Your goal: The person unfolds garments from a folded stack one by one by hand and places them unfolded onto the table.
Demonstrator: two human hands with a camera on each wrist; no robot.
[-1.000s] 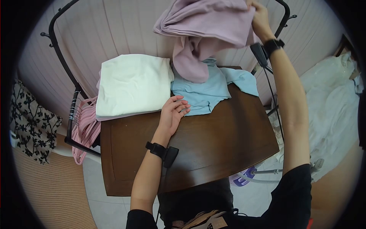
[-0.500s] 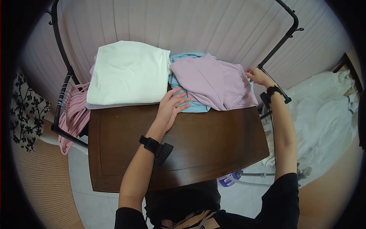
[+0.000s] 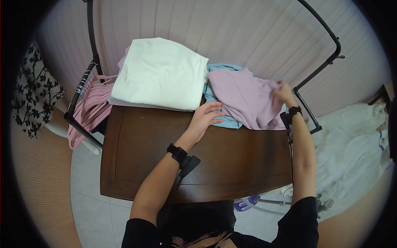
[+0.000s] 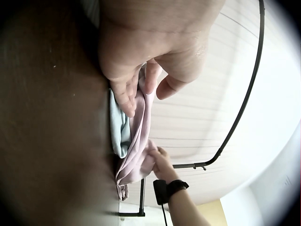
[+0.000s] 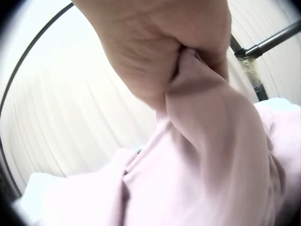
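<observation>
Two hands work at the far edge of a dark, glossy wooden table [image 3: 231, 165], a rounded slab with a grooved border standing on pale tile before a wall of pale ribbed panelling. Left of the table, a bundle of pink hangers [image 3: 89, 109] hangs on a black metal rail [image 3: 84, 80], and further left lies a black-and-white floral cushion [image 3: 35, 89]. On the table's far left corner sits a thick, smooth white stack [image 3: 161, 74] of folded cloth. Beside it, the left hand [image 3: 204, 118] lies with fingers straight, pressing the soft blue garment [image 3: 225, 120] at the table's edge. Over the blue lies the crumpled mauve garment [image 3: 248, 97], matte and loosely folded. The right hand [image 3: 283, 91] pinches the mauve cloth's far right edge, fingers curled round a fold. Right of the table, white fabric [image 3: 355, 136] lies heaped.
</observation>
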